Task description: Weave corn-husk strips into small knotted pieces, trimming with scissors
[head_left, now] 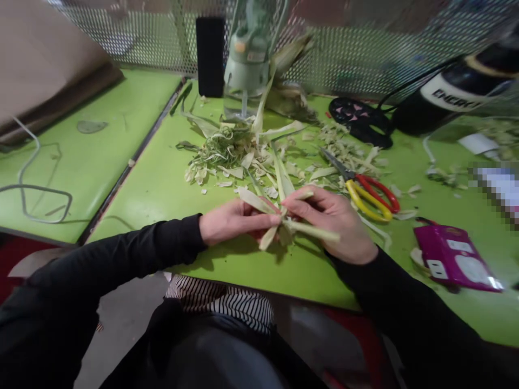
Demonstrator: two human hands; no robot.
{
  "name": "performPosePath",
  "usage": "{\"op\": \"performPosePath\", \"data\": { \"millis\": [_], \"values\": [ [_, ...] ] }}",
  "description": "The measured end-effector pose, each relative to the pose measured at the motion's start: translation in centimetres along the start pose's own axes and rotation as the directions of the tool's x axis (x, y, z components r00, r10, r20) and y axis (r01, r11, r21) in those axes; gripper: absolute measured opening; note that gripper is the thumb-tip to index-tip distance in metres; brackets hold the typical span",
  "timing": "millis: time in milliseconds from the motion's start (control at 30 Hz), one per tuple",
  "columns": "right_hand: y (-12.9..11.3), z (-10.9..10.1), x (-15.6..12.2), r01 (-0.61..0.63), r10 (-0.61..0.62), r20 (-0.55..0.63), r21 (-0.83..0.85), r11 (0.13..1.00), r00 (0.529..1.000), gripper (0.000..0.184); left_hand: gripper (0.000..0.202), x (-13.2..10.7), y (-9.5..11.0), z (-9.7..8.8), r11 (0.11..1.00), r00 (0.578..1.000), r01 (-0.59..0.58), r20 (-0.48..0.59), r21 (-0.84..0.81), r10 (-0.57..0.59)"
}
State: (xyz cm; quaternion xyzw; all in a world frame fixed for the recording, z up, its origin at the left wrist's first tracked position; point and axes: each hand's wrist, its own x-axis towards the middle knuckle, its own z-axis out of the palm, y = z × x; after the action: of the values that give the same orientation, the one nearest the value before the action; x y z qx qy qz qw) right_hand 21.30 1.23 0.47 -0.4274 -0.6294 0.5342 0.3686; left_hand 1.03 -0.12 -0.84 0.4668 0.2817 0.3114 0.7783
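Pale green corn husk strips radiate from a small bundle between my two hands, just above the near part of the green table. My left hand pinches the bundle from the left, thumb on top. From the right, my right hand grips the strips close to their crossing point. Long strips stick out away from me and to the right; the inner fingertips are partly hidden. Beyond the hands lies a heap of husk scraps and shreds. Scissors with one red and one yellow handle rest beside my right hand.
A pale green water bottle and a black phone stand against the mesh panel. At right are a black bottle, a black oval object and a purple packet. A bent wire and brown sheet lie left.
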Motion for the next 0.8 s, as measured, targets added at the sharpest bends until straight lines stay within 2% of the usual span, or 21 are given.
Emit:
{"op": "performPosePath", "data": {
  "millis": [67, 133, 233, 300, 333, 400, 500, 600, 700, 800],
  "values": [
    [0.0, -0.2, 0.6, 0.007, 0.015, -0.108, 0.198, 0.98, 0.994, 0.021, 0.024, 0.4, 0.4, -0.9, 0.997, 0.997, -0.065, 0.033, -0.039, 0.067],
    [-0.4, 0.0, 0.9, 0.024, 0.044, -0.204, 0.323, 0.946, 0.978, 0.026, 0.029, 0.8, 0.8, -1.7, 0.968, 0.971, -0.235, -0.019, 0.089, 0.238],
    [-1.0, 0.7, 0.8, 0.022, 0.073, -0.249, 0.36, 0.933, 0.966, 0.033, 0.036, 1.4, 1.0, -2.3, 0.819, 0.879, -0.397, -0.085, 0.415, 0.469],
    [-1.3, 1.2, 0.6, 0.013, 0.078, -0.242, 0.356, 0.935, 0.967, 0.034, 0.037, 1.8, 1.0, -2.3, 0.742, 0.828, -0.432, -0.099, 0.513, 0.552],
    [-1.4, 1.4, 0.5, 0.004, 0.084, -0.231, 0.356, 0.934, 0.969, 0.033, 0.036, 2.0, 0.9, -2.3, 0.742, 0.823, -0.437, -0.108, 0.509, 0.558],
    [-1.5, 1.5, 0.4, -0.02, 0.098, -0.201, 0.361, 0.932, 0.975, 0.032, 0.036, 2.3, 0.8, -2.2, 0.808, 0.849, -0.419, -0.137, 0.414, 0.511],
    [-1.6, 1.5, 0.2, -0.049, 0.107, -0.149, 0.351, 0.935, 0.983, 0.028, 0.047, 2.3, 0.9, -2.3, 0.922, 0.921, -0.326, -0.151, 0.21, 0.36],
    [-1.8, 1.4, 0.2, -0.012, 0.063, -0.145, 0.329, 0.944, 0.987, 0.023, 0.06, 2.1, 1.5, -2.7, 0.955, 0.947, -0.289, -0.126, 0.061, 0.295],
    [-2.0, 1.3, 0.7, 0.09, -0.063, -0.133, 0.204, 0.975, 0.989, 0.016, 0.048, 1.7, 2.1, -2.9, 0.966, 0.961, -0.259, -0.103, -0.015, 0.256],
    [-2.2, 0.9, 1.5, 0.179, -0.176, -0.058, 0.057, 0.982, 0.983, 0.011, 0.037, 1.3, 2.5, -2.8, 0.988, 0.986, -0.153, -0.071, -0.012, 0.152]
  ]
}}
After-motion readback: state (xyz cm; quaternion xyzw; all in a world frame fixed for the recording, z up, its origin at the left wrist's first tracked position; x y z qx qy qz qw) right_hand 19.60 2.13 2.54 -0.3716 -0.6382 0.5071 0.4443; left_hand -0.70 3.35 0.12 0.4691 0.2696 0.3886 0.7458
